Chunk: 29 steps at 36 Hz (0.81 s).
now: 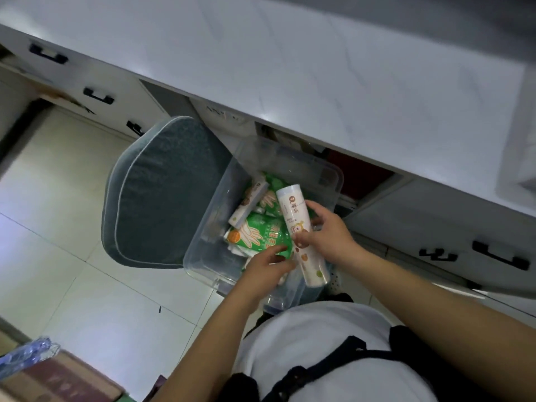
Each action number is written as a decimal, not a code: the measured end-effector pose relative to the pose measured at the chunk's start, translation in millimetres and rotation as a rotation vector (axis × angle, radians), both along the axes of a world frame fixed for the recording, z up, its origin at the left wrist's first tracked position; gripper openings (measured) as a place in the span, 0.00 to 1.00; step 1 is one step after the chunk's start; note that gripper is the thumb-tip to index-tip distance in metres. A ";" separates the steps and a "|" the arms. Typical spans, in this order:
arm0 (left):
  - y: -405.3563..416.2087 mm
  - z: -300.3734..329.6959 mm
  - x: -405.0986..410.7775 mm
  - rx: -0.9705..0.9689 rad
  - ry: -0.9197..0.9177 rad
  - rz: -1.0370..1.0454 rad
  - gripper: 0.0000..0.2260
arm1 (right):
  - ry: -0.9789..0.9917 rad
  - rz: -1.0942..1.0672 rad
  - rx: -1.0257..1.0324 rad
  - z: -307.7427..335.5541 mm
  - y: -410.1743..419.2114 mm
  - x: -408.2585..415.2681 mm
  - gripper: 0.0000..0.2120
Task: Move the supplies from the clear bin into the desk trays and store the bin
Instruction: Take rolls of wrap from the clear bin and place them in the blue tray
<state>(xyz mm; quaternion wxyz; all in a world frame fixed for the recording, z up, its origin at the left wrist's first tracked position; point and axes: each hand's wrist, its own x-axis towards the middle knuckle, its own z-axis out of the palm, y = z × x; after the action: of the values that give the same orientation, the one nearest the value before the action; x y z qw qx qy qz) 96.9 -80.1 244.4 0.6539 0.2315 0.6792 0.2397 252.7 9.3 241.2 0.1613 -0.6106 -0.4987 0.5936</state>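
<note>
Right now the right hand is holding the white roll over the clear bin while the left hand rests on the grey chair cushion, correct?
Not quite. The head view shows the left hand reaching into the clear bin at the green packet, not on the chair cushion. The right hand does hold the white roll.
</note>
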 end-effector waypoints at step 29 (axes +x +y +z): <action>174.8 -268.8 -74.3 -0.059 0.877 -0.440 0.40 | -0.673 0.191 0.087 -117.3 -83.4 39.9 0.38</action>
<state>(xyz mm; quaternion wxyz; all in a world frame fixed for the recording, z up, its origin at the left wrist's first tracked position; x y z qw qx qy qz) 22.5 94.8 -24.4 0.3477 0.4301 0.8320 -0.0437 292.7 -74.0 123.9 -0.0426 -0.7153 -0.6037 0.3495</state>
